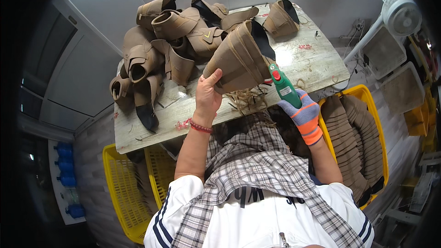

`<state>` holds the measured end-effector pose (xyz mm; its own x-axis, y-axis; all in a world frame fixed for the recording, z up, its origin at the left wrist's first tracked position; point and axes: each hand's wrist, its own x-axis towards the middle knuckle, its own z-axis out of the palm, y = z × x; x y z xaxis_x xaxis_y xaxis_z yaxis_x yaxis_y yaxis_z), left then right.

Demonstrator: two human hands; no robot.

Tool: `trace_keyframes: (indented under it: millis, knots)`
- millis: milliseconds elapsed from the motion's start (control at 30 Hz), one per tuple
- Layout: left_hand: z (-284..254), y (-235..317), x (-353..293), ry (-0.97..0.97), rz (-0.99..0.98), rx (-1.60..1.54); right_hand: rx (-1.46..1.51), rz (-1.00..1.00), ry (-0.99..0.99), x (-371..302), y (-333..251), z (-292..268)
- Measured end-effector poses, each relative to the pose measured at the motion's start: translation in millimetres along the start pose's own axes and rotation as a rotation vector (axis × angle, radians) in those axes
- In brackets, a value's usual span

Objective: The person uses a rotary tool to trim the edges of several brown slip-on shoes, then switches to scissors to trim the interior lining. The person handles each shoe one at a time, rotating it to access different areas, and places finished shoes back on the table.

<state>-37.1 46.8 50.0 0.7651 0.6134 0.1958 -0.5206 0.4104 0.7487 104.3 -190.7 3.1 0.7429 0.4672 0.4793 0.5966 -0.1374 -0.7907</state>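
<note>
My left hand grips the narrow lower edge of a tan boot upper, thumb on its outer face. The upper is a tapered, tube-like piece with stitched bands and a black lining, tilted above the table's near edge. My right hand, in a grey and orange glove, is wrapped round a green handheld power tool with a red button. The tool's tip is at the upper's right edge; its working end is too small to make out. Brown trimmings lie on the table below.
More tan uppers are heaped at the table's left and back; another upper stands at the back right. Yellow crates flank me: one on the left, one on the right packed with brown pieces. A white fan stands far right.
</note>
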Motion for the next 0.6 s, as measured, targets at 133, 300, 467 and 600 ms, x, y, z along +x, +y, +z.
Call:
trace_keyframes:
  millis: [133, 300, 467, 600]
  knots:
    - [3, -4, -10, 0.011, 0.029, 0.024, 0.025, -0.021, -0.022, 2, -11, -1]
    - [5, -15, -19, 0.025, 0.088, 0.213, 0.165, 0.070, -0.060, 7, -18, -3]
    - [10, -31, -31, 0.020, 0.288, 0.490, 0.250, 0.155, -0.118, 18, -19, -5]
    - [5, -27, -35, -0.038, 0.446, 1.053, 0.380, 0.308, -0.155, 25, -23, -6]
